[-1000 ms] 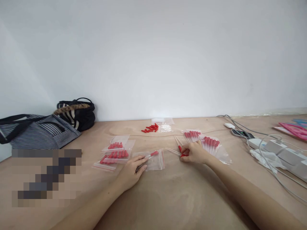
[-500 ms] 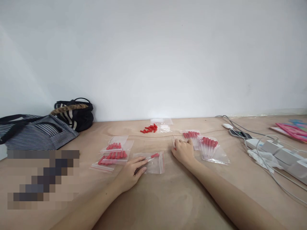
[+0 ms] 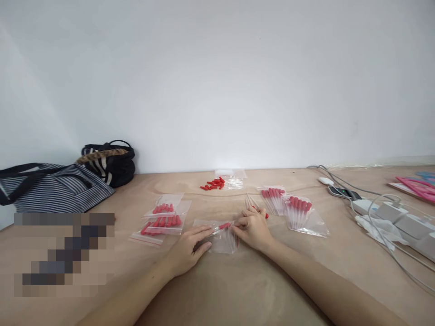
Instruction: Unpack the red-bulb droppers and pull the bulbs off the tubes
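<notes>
My left hand [image 3: 192, 246] lies over the left end of a clear zip bag [image 3: 222, 245], its thumb and fingers gripping it. One dropper with a red rubber bulb [image 3: 224, 226] lies in or on that bag, pointing up and right. At the bag's right edge, the fingers of my right hand [image 3: 253, 228] are bent and pinched on the plastic. Just beyond that hand lie loose droppers [image 3: 250, 200], partly hidden by it, with a red bulb [image 3: 267, 216] showing beside the knuckles.
Filled bags of red-bulbed droppers lie at left [image 3: 166, 222] and right [image 3: 299, 213]. Farther back are loose red bulbs [image 3: 214, 183] and clear tubes [image 3: 234, 183] on a bag. A striped bag [image 3: 61, 188] stands left; a power strip [image 3: 408, 222] with cables lies right.
My right hand has moved left and nearer, from the loose droppers to the small bag's right edge. My left hand stays at the bag's left end.
</notes>
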`<state>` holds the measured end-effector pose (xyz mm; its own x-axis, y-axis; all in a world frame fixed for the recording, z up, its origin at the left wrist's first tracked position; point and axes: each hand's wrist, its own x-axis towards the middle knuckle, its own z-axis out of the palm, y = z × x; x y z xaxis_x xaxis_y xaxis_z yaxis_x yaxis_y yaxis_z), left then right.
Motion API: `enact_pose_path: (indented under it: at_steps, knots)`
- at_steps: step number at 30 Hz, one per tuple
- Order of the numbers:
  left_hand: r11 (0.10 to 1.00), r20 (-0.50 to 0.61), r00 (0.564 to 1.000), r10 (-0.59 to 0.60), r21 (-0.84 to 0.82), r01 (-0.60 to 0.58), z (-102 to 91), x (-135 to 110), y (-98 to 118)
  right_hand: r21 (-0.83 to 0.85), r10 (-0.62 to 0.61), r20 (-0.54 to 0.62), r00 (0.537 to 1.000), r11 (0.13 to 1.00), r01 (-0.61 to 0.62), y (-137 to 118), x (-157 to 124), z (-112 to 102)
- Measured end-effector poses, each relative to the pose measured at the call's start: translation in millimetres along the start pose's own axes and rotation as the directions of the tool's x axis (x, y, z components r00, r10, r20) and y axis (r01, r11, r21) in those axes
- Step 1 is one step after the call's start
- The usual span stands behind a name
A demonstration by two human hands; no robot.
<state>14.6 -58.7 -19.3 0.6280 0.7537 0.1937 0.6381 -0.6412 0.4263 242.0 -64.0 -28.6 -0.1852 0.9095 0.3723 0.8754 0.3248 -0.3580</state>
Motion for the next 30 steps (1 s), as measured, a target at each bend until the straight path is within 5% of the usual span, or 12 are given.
enact_pose_path:
  at_steps: [11,30]
  knots:
    - [0.999,-0.006,0.999,-0.035,-0.014,0.035,-1.2,1,2,-0.038,-0.183,0.041,0.982,0.982,0.185,2,-5,3]
    - [0.998,0.029,0.999,-0.028,-0.054,0.030,-5.7,2,7,-0.026,-0.069,0.060,0.996,0.997,0.070,-7,-2,3]
